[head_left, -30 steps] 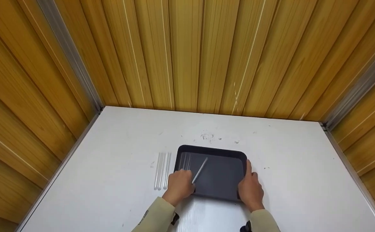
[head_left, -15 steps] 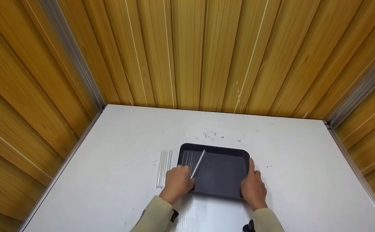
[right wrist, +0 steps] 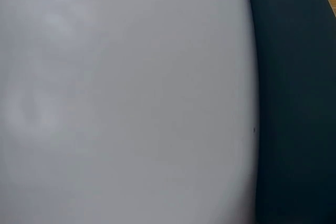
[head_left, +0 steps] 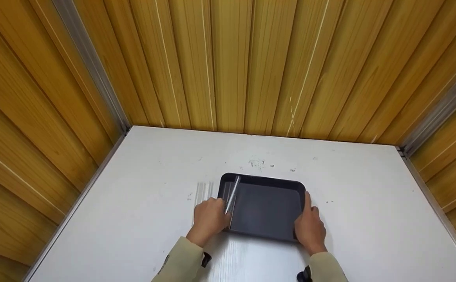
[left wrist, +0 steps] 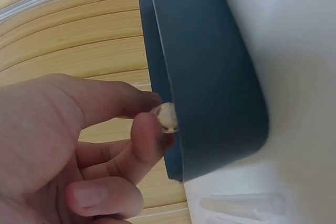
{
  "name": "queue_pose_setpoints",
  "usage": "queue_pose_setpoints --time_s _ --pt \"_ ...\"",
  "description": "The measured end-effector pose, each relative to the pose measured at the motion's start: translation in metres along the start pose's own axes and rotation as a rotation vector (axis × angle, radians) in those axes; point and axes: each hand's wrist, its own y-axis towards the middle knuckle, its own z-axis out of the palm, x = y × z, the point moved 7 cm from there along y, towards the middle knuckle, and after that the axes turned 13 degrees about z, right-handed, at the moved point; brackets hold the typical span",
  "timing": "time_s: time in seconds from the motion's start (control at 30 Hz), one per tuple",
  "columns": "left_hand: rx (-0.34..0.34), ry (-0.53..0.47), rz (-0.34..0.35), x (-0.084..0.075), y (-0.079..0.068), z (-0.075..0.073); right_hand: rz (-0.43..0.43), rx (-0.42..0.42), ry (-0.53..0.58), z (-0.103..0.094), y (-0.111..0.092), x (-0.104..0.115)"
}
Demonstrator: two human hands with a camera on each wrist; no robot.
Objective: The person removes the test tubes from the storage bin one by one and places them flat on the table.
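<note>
Between the thumb and fingers of my left hand [head_left: 211, 217] is a clear test tube [head_left: 232, 194], pinched near its close end. It slants over the left side of a dark rectangular tray [head_left: 269, 207], its far end by the back rim. In the left wrist view, the tube's round end [left wrist: 168, 117] shows between the fingertips, right beside the tray wall [left wrist: 210, 77]. Other clear tubes lie along the tray's left inside, partly hidden by my hand. My right hand [head_left: 310, 229] grips the tray's right side; the right wrist view shows no fingers.
More clear tubes [head_left: 200, 192] lie side by side on the white table [head_left: 134, 196], just left of the tray and partly behind my left hand. Wood-patterned panels [head_left: 228, 70] enclose the table at the back and sides.
My left hand has moved left with the test tube, from over the tray toward its left wall, and the tube stands less slanted. My right hand stays on the tray.
</note>
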Motion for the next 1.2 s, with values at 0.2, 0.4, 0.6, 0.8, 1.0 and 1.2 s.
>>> queue_pose_setpoints --time_s 0.2,0.4,0.6,0.8,1.0,1.2 --pt "-0.006 -0.011 -0.025 0.009 -0.003 -0.004 0.009 0.005 0.002 0.000 0.001 0.000" --pt "-0.008 -0.023 -0.042 0.014 -0.007 -0.005 0.016 0.003 0.011 -0.001 0.000 -0.002" --pt "-0.003 -0.035 -0.056 0.015 -0.009 -0.003 0.024 0.008 0.017 -0.002 -0.002 -0.004" --pt "-0.034 -0.022 -0.038 0.016 -0.011 -0.008 0.013 -0.004 0.011 -0.001 -0.002 -0.003" --pt "-0.039 0.002 -0.061 0.021 -0.013 -0.012 0.000 -0.004 0.017 0.000 -0.001 -0.001" --pt "-0.030 -0.007 -0.097 0.027 -0.014 -0.013 0.005 0.005 0.009 0.001 0.001 0.000"
